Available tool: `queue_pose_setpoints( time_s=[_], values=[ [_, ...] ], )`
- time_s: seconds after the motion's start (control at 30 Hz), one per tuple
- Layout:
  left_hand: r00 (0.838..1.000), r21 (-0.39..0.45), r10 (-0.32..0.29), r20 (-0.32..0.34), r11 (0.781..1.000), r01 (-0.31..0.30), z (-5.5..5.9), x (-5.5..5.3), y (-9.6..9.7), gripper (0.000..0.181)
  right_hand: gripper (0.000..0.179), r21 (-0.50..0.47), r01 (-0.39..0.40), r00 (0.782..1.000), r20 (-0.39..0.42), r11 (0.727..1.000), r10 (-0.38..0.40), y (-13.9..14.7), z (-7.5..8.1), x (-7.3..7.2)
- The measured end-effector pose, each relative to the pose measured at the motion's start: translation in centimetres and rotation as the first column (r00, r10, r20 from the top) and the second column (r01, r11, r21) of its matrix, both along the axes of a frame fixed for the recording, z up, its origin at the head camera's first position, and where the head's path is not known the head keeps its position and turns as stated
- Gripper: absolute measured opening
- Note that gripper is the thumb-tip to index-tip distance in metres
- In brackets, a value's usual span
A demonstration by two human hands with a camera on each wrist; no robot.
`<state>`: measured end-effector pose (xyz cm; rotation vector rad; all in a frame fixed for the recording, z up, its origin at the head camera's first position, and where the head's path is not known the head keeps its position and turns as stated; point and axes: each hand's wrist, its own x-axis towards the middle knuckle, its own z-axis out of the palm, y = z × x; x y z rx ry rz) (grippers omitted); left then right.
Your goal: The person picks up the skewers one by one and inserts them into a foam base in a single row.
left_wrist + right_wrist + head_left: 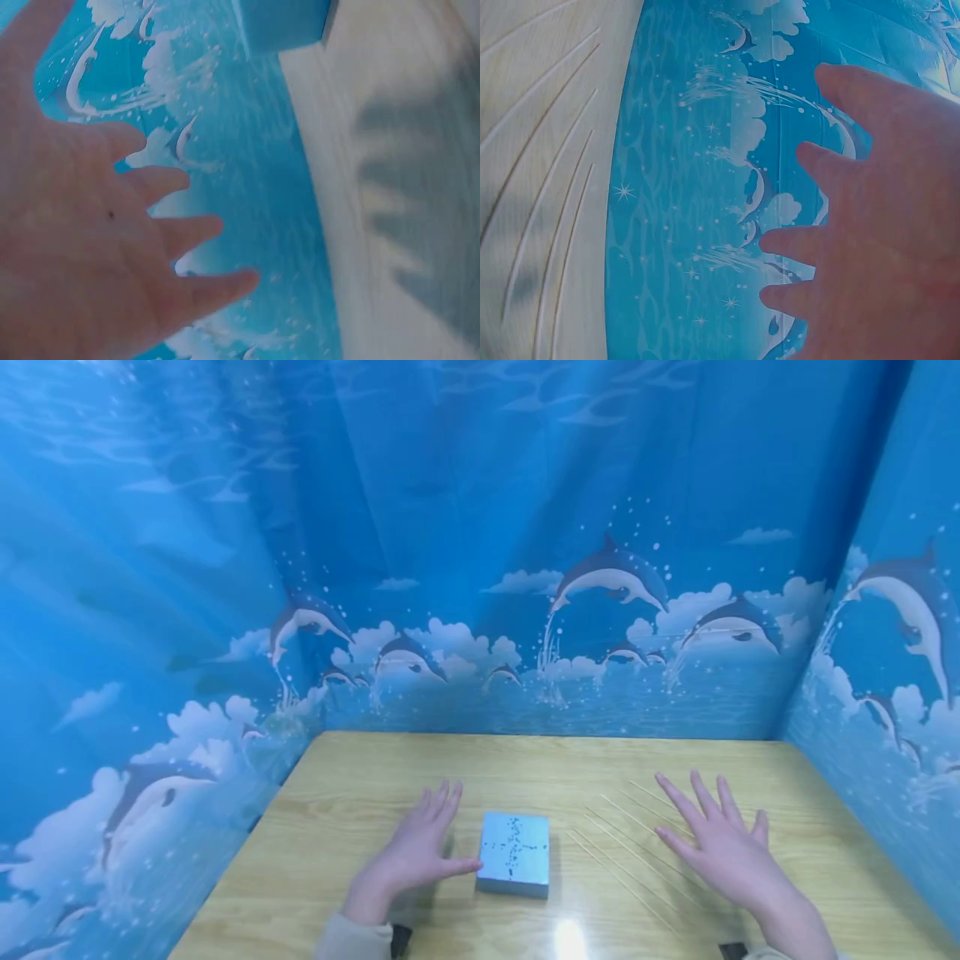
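Observation:
A light-blue square block (pixel 532 870), its top marked with dark specks or holes in a cross pattern, sits on the wooden table between the hands. My left hand (pixel 412 856) hovers to its left, fingers spread. In the head view the thumb overlaps the block's edge, but the left wrist view shows the thumb apart from the block (pixel 285 22). My right hand (pixel 727 856) is held above several thin, pale sticks (pixel 624 882), fingers spread and holding nothing. In the right wrist view the sticks (pixel 540 191) lie side by side, apart from the fingers.
The wood-grain table (pixel 360 777) has a blue curtain (pixel 450 527) with printed dolphins behind it and at both sides. A bright light reflection shows near the table's front. Dark bands are partly visible at both wrists.

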<state>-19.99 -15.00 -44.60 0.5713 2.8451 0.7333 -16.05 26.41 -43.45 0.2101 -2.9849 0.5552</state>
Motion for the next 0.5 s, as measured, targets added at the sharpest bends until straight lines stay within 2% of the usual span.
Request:
queue_pose_setpoints(
  time_s=[0.1,0.2,0.33,0.5],
  values=[
    [0.994,0.112,-0.081,0.068,0.991,0.073,-0.2,-0.1,0.3,0.118,0.075,-0.003,-0.010,1.000,-0.005,1.000,0.010,0.1,-0.2,-0.2],
    [0.985,0.179,-0.130,0.117,0.978,0.108,-0.5,-0.6,0.6,0.124,0.078,-0.021,-0.033,0.999,-0.021,0.999,0.033,0.3,-0.1,-0.5],
    [0.981,0.180,-0.154,0.116,0.975,0.132,-1.0,-1.4,0.8,0.127,0.079,-0.141,-0.098,0.995,-0.015,0.985,0.097,1.1,0.7,-1.3],
    [0.977,0.159,-0.176,0.118,0.975,0.157,-1.9,-2.3,0.8,0.124,0.068,-0.303,-0.159,0.984,0.027,0.940,0.175,2.8,1.4,-2.7]
  ],
)
